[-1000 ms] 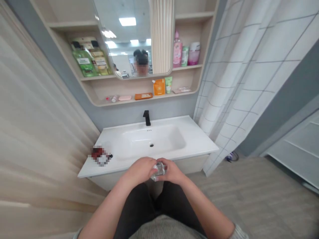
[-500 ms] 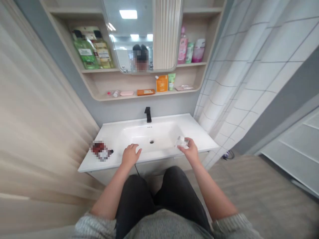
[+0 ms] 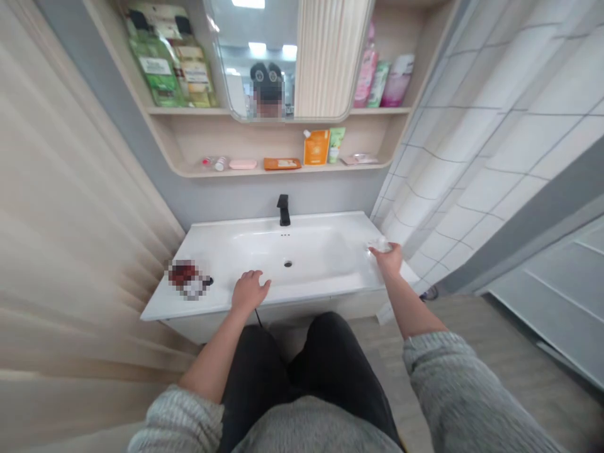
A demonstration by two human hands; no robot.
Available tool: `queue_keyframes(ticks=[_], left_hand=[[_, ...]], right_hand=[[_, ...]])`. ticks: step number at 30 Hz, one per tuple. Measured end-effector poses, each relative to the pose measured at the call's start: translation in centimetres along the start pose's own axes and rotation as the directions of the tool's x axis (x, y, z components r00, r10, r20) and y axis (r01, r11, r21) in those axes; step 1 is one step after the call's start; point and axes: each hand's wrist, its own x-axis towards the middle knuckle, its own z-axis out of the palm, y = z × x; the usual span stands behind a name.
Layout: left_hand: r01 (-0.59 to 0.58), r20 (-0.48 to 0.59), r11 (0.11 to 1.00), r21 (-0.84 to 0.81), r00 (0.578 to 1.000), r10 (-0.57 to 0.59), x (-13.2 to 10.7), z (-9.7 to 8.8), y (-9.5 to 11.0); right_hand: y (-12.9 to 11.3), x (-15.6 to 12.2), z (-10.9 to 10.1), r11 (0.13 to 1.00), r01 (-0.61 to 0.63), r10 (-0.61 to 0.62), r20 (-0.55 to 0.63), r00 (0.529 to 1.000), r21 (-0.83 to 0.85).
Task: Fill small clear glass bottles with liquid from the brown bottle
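My left hand [image 3: 248, 291] rests on the front rim of the white washbasin [image 3: 264, 251], its fingers curled loosely with nothing in them. My right hand [image 3: 389, 258] reaches over the basin's right edge, pinching a small clear crumpled thing [image 3: 378, 244], likely plastic wrap, just above the counter top. A black tap [image 3: 283, 209] stands at the back of the basin and the drain [image 3: 287, 264] lies between my hands.
A small red and white object [image 3: 187, 277] lies on the counter's left end. Shelves around the mirror [image 3: 287, 56] hold bottles, tubes and an orange pouch [image 3: 315, 147]. A white checked shower curtain [image 3: 472, 126] hangs right of the basin.
My hands have parted from in front of my body. The left one settled on the basin's front rim, and the right one carried the clear thing out to the counter's right end.
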Motion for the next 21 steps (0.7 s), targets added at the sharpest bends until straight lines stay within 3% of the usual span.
queue_keyframes(ticks=[9,15,18,21], left_hand=[[0.060,0.013,0.998,-0.016,0.998,-0.060,-0.1,-0.3,0.6],[0.109,0.041,0.994,-0.010,0.993,-0.109,-0.1,-0.7,1.1],[0.113,0.050,0.994,0.000,0.992,-0.112,-0.1,-0.9,1.2],[0.111,0.049,0.994,0.008,0.993,-0.111,-0.1,-0.9,1.3]], right_hand=[[-2.7,3.0,4.4,0.991,-0.013,0.025,0.091,0.996,-0.131],[-5.0,4.5,5.4,0.982,-0.027,0.055,0.146,0.988,-0.189],[-5.6,4.1,5.1,0.988,-0.015,0.033,0.109,0.994,-0.156],[-6.1,1.8,4.9,0.993,0.098,-0.098,0.005,0.995,-0.070]])
